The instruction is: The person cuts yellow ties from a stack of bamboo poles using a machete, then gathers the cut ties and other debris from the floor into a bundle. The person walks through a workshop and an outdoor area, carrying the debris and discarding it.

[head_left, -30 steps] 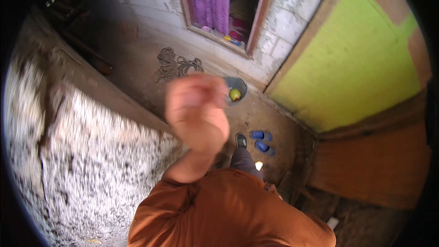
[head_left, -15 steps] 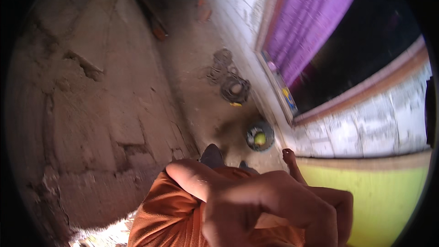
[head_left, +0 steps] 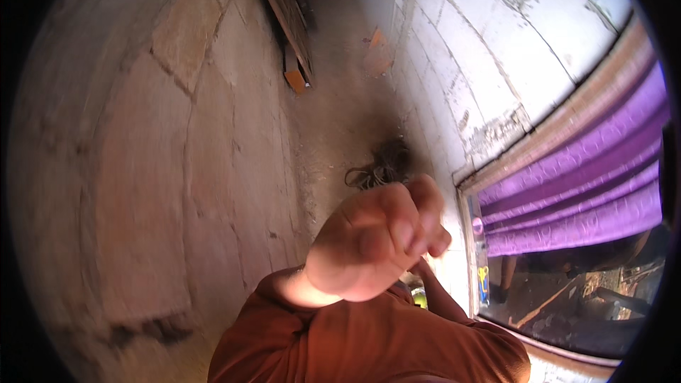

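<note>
My left hand is raised in front of my chest, close to the camera, with its fingers curled in and nothing visible in them. It touches no object that I can see. Beyond it, my right forearm reaches down from the sleeve, and the left hand covers most of the right hand, so its fingers do not show. A yellow-green thing peeks out between my right arm and my rust-coloured shirt; most of it is hidden. Past my left hand, a dark coiled hose or cable lies on the floor.
A rough block wall rises on the left and a white block wall on the right. The right wall has a window with a purple curtain. Wooden panels lean farther along the narrow passage floor.
The view has tilted up along the passage. My left hand has come up from the lower edge to the middle. The dark container with a green round thing is now mostly out of sight.
</note>
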The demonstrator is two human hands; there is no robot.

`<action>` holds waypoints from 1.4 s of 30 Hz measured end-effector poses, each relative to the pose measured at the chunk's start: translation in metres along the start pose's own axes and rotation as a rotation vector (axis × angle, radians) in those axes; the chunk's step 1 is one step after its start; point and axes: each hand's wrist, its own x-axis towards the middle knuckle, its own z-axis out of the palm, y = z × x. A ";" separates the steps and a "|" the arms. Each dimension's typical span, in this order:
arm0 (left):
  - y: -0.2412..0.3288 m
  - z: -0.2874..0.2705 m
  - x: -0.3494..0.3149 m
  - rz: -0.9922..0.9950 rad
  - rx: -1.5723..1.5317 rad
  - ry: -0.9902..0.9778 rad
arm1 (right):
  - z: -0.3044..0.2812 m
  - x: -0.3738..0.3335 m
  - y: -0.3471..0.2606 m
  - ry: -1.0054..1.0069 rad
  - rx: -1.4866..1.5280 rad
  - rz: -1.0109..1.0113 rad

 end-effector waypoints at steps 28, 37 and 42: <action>0.467 -0.744 0.420 0.488 0.073 1.223 | -0.174 0.857 -0.803 0.099 -0.309 -0.885; 0.595 -0.991 0.685 0.183 -0.030 0.984 | -0.335 1.103 -0.761 -0.089 -0.521 0.288; 0.692 -1.055 0.858 0.154 0.127 1.017 | -0.354 1.109 -0.816 0.058 0.332 0.205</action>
